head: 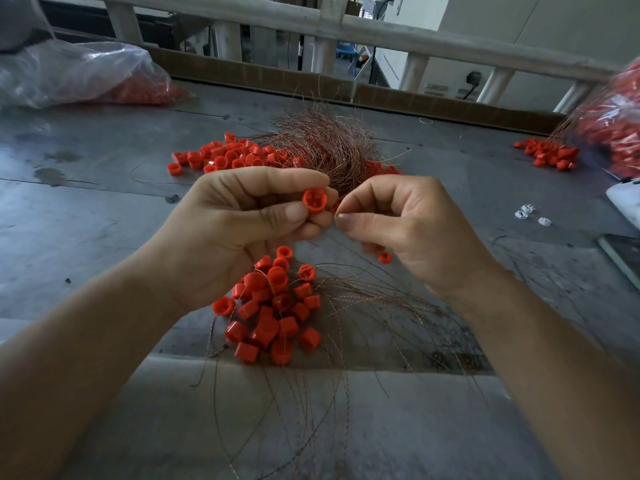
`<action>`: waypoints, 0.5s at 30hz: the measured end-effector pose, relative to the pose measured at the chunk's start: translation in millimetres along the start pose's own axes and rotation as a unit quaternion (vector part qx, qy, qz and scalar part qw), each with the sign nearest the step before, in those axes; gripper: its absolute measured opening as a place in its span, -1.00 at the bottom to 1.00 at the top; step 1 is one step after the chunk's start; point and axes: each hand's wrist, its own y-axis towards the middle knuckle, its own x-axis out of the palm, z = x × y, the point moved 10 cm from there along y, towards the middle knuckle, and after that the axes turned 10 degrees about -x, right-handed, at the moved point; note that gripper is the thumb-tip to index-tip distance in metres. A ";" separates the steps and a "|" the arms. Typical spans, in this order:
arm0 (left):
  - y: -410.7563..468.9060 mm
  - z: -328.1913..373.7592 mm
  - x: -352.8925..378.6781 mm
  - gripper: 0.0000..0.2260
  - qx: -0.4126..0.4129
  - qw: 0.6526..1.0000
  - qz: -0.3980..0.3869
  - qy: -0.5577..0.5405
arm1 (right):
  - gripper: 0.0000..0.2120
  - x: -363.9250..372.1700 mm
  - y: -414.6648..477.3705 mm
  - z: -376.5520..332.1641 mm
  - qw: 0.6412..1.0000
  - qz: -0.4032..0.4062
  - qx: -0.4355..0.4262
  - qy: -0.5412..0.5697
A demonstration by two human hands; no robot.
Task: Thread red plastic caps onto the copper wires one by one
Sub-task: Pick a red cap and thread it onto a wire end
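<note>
A grey, stained metal counter [86, 209] is edged on its far side by a strip of brown cardboard [242, 69], with a pale wooden railing [381, 32] behind it. A crumpled clear plastic bag [69, 71] lies at the far left. A few small white bits [526, 213] sit at the right, near a white object [627, 202] cut off by the edge, and a wall socket [472, 77] shows beyond the railing.

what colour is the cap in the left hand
Bright red; the cap held by the left hand shows best in the head view.
</note>
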 end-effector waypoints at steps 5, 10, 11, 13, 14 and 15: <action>-2.1 4.4 11.4 -0.69 0.003 0.999 -0.031 -0.026 | -0.79 15.8 -1.4 5.6 0.999 -0.044 0.015 0.019; -2.5 4.4 15.7 -0.75 -0.002 0.998 -0.046 -0.049 | -0.79 14.9 -1.1 10.4 0.999 -0.041 0.024 0.014; -2.3 3.7 15.5 -0.75 -0.004 0.998 -0.045 -0.053 | -0.81 15.3 -1.2 10.3 0.999 -0.045 0.025 0.013; -2.1 1.9 13.6 -0.73 -0.010 0.997 -0.040 -0.059 | -0.86 13.4 -0.6 12.0 0.998 -0.055 0.033 0.003; -2.3 1.1 12.1 -0.71 -0.014 0.997 -0.036 -0.061 | -0.88 8.2 0.2 15.5 0.998 -0.052 0.044 -0.015; -2.4 0.0 10.7 -0.68 -0.018 0.997 -0.032 -0.062 | -0.90 -0.9 1.4 21.2 0.997 -0.037 0.058 -0.042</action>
